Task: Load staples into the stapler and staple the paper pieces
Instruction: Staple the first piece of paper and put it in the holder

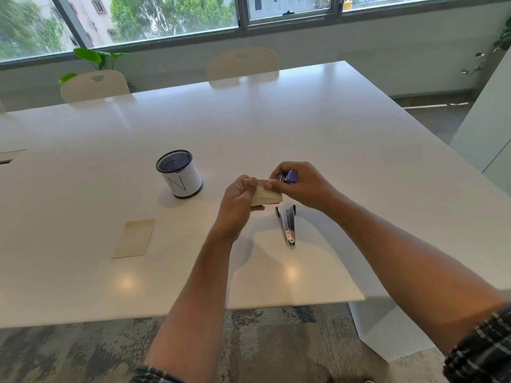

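Observation:
My left hand grips a small stack of beige paper pieces by its left side and holds it above the white table. My right hand is closed around a small purple stapler, which sits at the stack's upper right edge. The fingers hide most of the stapler, and its mouth cannot be seen. Another beige paper piece lies flat on the table to the left.
A silver metal tool with a black end lies on the table just below my hands. A black mesh pen cup with a white label marked N stands to the left. Two cream chairs stand at the far edge.

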`<state>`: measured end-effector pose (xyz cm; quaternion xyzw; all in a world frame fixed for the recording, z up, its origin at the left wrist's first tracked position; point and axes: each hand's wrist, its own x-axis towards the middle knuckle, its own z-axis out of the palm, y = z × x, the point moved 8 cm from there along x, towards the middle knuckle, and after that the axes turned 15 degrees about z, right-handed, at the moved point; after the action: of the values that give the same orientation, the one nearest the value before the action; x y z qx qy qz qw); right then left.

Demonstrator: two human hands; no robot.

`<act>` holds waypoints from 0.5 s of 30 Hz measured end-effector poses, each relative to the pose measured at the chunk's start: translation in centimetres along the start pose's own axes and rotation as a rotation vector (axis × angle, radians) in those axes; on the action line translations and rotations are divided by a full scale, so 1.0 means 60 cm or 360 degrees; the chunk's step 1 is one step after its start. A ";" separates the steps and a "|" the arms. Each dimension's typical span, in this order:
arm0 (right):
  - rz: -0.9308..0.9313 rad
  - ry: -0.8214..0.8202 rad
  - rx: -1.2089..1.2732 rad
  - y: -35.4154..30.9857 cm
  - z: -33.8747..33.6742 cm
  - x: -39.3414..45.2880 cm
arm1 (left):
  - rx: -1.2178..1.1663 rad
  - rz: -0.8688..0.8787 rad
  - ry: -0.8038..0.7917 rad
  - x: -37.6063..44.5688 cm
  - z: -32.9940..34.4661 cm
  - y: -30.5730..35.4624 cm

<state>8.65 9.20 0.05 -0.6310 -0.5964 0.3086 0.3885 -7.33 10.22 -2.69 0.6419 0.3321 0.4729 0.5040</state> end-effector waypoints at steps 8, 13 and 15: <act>0.0099 -0.0061 0.0155 0.013 -0.004 0.006 | -0.0183 0.0000 -0.0066 -0.006 0.009 -0.001; 0.0027 0.0068 0.0211 0.008 -0.019 0.003 | -0.0470 -0.0041 -0.0094 -0.009 0.006 0.002; 0.0024 0.0107 0.0226 0.011 -0.023 0.003 | -0.0510 -0.0046 -0.0072 -0.008 0.001 0.002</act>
<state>10.17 9.23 0.17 -0.6163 -0.5548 0.3319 0.4497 -7.44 9.76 -2.69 0.5588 0.2502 0.4980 0.6140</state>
